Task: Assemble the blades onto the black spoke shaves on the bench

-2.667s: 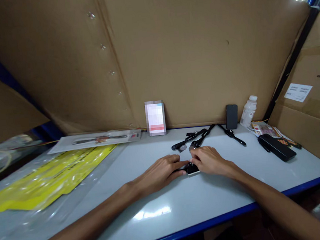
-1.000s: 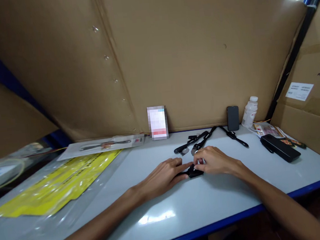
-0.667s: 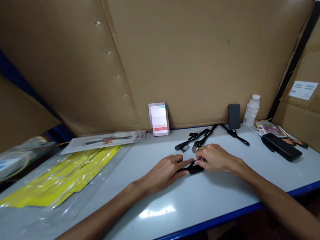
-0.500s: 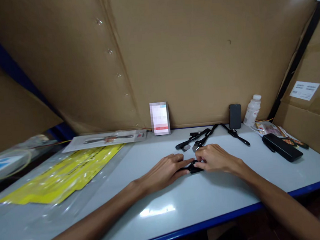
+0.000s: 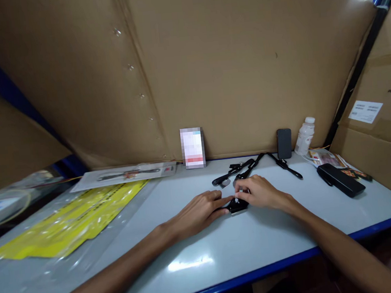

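In the head view, a small flat black piece (image 5: 238, 207) with a bright metal fitting (image 5: 236, 200) lies on the table, and a short black strap (image 5: 224, 206) runs from its left side. My left hand (image 5: 203, 209) rests beside it, thumb and fingers closed around the strap, the forefinger reaching to the fitting. From the right, my right hand (image 5: 260, 193) bends over the piece with its fingers pinched together at its upper edge. What those fingertips hold is too small to tell. Just behind the hands lie more black straps (image 5: 253, 168) with metal clips.
A yellow printed sheet (image 5: 84, 217) in clear plastic covers the left side. Along the back stand a lit screen (image 5: 193, 147), a black phone (image 5: 284, 143) and a plastic bottle (image 5: 305, 137). A black case (image 5: 341, 180) lies at right. Cardboard (image 5: 226, 70) walls the back.
My right hand has lifted slightly and its fingers have drawn back, so the metal fitting and more of the black piece show. My left hand keeps its place. The camera view has shifted a little.
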A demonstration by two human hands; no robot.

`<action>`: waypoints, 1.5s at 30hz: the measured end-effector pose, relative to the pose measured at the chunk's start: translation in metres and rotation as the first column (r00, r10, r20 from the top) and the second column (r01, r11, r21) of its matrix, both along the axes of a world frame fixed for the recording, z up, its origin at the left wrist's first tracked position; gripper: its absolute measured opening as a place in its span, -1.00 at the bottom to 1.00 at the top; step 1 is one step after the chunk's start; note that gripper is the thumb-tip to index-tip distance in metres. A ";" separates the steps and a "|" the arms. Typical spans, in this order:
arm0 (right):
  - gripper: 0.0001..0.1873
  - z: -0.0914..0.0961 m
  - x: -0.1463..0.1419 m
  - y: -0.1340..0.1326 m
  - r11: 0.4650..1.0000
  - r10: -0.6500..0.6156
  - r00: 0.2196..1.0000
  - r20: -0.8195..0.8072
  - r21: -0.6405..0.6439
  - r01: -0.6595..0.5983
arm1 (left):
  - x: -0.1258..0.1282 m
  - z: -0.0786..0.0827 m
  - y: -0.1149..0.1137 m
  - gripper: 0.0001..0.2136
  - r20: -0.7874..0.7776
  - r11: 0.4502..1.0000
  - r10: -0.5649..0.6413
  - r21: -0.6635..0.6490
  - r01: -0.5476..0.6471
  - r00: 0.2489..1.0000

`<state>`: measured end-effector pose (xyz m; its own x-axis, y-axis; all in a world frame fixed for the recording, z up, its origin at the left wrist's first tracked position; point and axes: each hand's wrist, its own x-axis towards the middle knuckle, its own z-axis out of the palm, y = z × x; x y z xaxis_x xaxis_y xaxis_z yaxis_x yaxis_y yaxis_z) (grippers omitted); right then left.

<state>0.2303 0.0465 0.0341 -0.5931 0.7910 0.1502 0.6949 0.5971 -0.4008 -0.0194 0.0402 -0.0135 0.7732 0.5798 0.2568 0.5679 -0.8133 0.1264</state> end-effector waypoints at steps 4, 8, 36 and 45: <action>-0.79 0.005 0.005 0.005 0.994 0.073 0.997 -0.031 -0.081 -0.076 | 0.000 0.000 0.001 -0.55 -0.006 1.000 0.006 -0.001 -0.006 1.000; -0.92 0.003 -0.002 -0.001 0.999 0.034 0.999 0.037 -0.003 -0.034 | 0.001 0.000 0.001 -0.58 0.023 1.000 -0.016 0.005 0.016 1.000; -0.68 -0.008 -0.015 -0.007 0.987 -0.057 0.980 0.192 0.157 0.027 | 0.001 0.000 0.001 -0.57 0.027 1.000 -0.005 0.012 0.005 1.000; -0.83 -0.002 0.001 0.001 0.989 0.079 0.996 0.030 0.121 -0.082 | -0.001 -0.003 0.003 -0.58 0.024 1.000 -0.001 -0.003 0.001 1.000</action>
